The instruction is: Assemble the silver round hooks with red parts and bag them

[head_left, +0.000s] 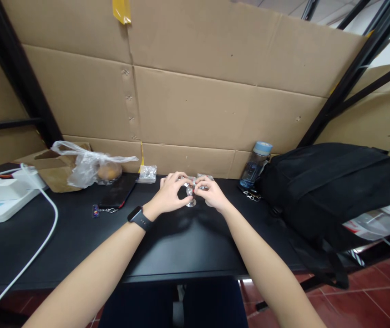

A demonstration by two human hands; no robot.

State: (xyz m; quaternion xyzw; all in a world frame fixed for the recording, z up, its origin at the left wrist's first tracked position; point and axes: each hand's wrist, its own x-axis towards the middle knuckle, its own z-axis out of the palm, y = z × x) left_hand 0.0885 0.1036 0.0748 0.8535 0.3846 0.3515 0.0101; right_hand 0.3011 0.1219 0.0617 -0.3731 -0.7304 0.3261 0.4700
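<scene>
Near the back of the black desk, a small shiny clear object (190, 191) with a rounded body and a round foot stands upright between my hands. My left hand (171, 193), with a dark watch (140, 218) on its wrist, curls its fingers and thumb around the left side of it. At its upper right, my right hand (211, 193) is closed in a pinch by the top; a bit of red shows at the fingertips. Exactly what the right fingers grip is hidden. Clear wrapping (204, 176) lies just behind the right hand.
A clear packet (147, 174), a dark pouch (118, 193) with a charm, and a plastic bag (94, 168) lie left, beside a power strip (10, 198) with a white cable. Right are a water bottle (255, 166) and a black backpack (331, 191). Cardboard (195, 100) walls the back.
</scene>
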